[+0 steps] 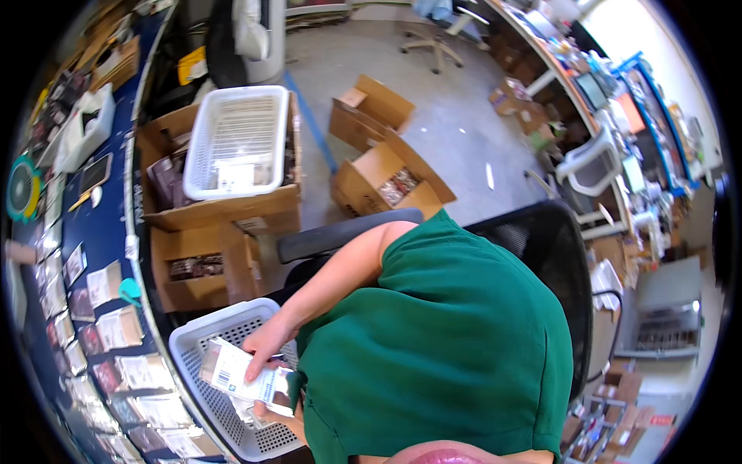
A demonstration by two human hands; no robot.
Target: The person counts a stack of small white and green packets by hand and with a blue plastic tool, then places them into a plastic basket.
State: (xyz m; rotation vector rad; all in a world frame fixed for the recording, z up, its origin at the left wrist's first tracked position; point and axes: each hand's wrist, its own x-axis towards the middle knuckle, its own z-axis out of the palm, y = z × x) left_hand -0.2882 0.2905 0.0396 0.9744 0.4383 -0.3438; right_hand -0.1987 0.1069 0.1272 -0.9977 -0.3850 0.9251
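Observation:
My right hand grips a clear plastic packet with a white label bearing a barcode and writing. Its thumb presses on the packet's face. My left hand holds the packet's lower edge, mostly hidden by the packet and the green top. Both hands are over a light grey perforated plastic basket. More pale packets lie inside the basket, partly hidden beneath the hands. Left of the basket, rows of labelled packets lie on the dark blue tabletop.
Beyond the basket stand an open cardboard box and a larger one carrying a white basket. Further cardboard boxes sit on the floor. The chair's armrest is beside my right arm. A phone lies on the table.

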